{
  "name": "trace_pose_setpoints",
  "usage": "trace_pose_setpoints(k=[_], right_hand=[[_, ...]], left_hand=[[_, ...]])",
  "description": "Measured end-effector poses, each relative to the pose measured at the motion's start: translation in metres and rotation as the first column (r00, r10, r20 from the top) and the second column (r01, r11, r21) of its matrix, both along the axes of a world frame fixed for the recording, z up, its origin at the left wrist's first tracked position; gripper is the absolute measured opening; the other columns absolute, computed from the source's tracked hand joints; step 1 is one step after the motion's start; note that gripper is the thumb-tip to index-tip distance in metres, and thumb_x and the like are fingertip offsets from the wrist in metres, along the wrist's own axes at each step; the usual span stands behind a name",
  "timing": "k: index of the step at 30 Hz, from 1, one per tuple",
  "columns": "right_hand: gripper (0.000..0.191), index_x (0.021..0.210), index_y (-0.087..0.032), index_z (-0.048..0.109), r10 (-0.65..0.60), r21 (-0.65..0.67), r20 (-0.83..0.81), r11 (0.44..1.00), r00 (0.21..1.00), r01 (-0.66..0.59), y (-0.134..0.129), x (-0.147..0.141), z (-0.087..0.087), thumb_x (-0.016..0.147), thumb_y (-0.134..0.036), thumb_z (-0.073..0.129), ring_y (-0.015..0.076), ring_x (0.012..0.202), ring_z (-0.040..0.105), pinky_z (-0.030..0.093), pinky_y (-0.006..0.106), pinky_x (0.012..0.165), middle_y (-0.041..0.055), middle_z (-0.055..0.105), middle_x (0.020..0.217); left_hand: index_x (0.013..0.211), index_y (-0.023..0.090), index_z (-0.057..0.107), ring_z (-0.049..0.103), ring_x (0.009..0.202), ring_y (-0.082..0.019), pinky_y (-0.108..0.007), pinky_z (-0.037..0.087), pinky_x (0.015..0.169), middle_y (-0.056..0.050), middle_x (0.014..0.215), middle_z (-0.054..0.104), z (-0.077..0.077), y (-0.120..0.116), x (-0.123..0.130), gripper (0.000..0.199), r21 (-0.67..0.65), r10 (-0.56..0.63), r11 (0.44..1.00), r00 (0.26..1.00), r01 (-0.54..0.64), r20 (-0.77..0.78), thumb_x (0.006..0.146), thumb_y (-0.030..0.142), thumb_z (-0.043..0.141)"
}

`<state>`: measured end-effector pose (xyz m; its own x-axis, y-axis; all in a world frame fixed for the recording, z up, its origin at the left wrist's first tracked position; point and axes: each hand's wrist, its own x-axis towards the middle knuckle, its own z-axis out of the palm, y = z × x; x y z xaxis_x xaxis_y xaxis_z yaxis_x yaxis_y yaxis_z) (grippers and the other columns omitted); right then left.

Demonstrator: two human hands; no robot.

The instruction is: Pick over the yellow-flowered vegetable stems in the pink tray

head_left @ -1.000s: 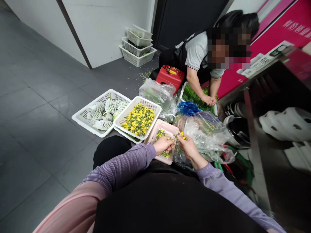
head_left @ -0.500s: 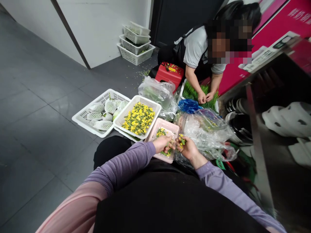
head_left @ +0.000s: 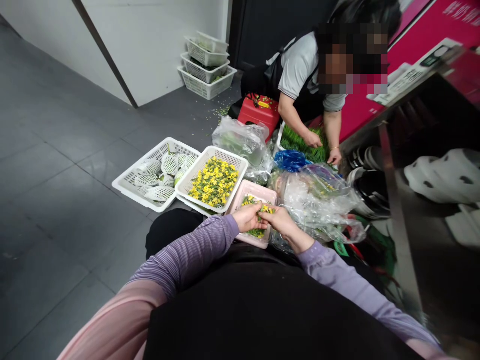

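Right hand (head_left: 283, 221) pinches a few yellow flowers (head_left: 267, 209) over the pink tray (head_left: 258, 190); left hand (head_left: 247, 218) meets it there, fingertips at the stems, own hold unclear. More blooms (head_left: 257, 233) lie in the tray. Just beyond, to the left, a white basket (head_left: 240, 167) heaped with yellow blossoms; clear plastic bags (head_left: 311, 202) to the right. Farther off, a co-worker's hands (head_left: 314, 139) at a tub of green stalks (head_left: 294, 138), red case (head_left: 258, 116) nearby. Farthest: stacked baskets (head_left: 208, 90) by the wall.

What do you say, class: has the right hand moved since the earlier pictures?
Yes: against the white flower basket, the right hand has shifted left, closing the gap to the left hand over the pink tray.
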<state>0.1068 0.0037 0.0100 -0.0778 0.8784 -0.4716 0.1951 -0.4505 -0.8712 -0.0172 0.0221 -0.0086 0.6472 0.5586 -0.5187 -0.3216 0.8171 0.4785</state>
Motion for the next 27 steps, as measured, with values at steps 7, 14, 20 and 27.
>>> trace_pose_setpoints(k=[7, 14, 20, 27], right_hand=[[0.015, 0.066, -0.015, 0.05, -0.126, -0.27, -0.422, 0.963, 0.898, 0.008, -0.007, 0.025, -0.004, 0.06, -0.021, 0.063, 0.0028, 0.036, 0.028, 0.019, 0.017, 0.035, -0.0072, 0.039, 0.045], [0.023, 0.081, -0.016, 0.056, -0.049, -0.246, -0.419, 0.967, 0.907, -0.061, -0.013, 0.019, 0.0, 0.061, -0.024, 0.063, 0.0012, 0.034, 0.021, 0.011, 0.016, 0.033, -0.0065, 0.047, 0.051], [0.024, 0.065, -0.015, 0.054, 0.007, -0.053, -0.107, 0.999, 0.994, -0.013, -0.011, 0.001, -0.007, 0.057, -0.031, 0.07, 0.0042, 0.037, 0.034, 0.019, 0.017, 0.034, -0.0047, 0.048, 0.047], [0.021, 0.069, -0.016, 0.049, -0.261, -0.402, -0.427, 0.912, 0.866, 0.076, 0.0, 0.018, -0.011, 0.063, -0.027, 0.066, 0.0004, 0.031, 0.016, 0.011, 0.016, 0.03, -0.0084, 0.041, 0.045]], left_hand=[[0.1, 0.017, 0.044, 0.06, 0.063, -0.016, -0.029, 0.049, 0.053, -0.005, 0.082, 0.054, -0.005, 0.002, -0.008, 0.038, -0.038, -0.051, 0.998, 0.981, 0.045, -0.187, 0.083, 0.049, 0.032], [0.095, 0.017, 0.048, 0.06, 0.064, -0.017, -0.032, 0.048, 0.053, -0.006, 0.081, 0.055, -0.004, -0.004, -0.005, 0.038, -0.007, -0.174, 0.984, 0.964, 0.176, -0.199, 0.083, 0.049, 0.031], [0.083, 0.014, 0.045, 0.057, 0.059, -0.015, -0.032, 0.048, 0.054, -0.002, 0.061, 0.051, 0.003, -0.007, -0.001, 0.035, 0.001, -0.132, 0.991, 0.969, 0.135, -0.207, 0.084, 0.046, 0.031], [0.083, 0.013, 0.05, 0.05, 0.049, -0.009, -0.022, 0.04, 0.043, -0.004, 0.072, 0.053, 0.003, -0.008, -0.004, 0.04, 0.207, -0.028, 0.974, 0.954, 0.093, -0.297, 0.081, 0.051, 0.036]])
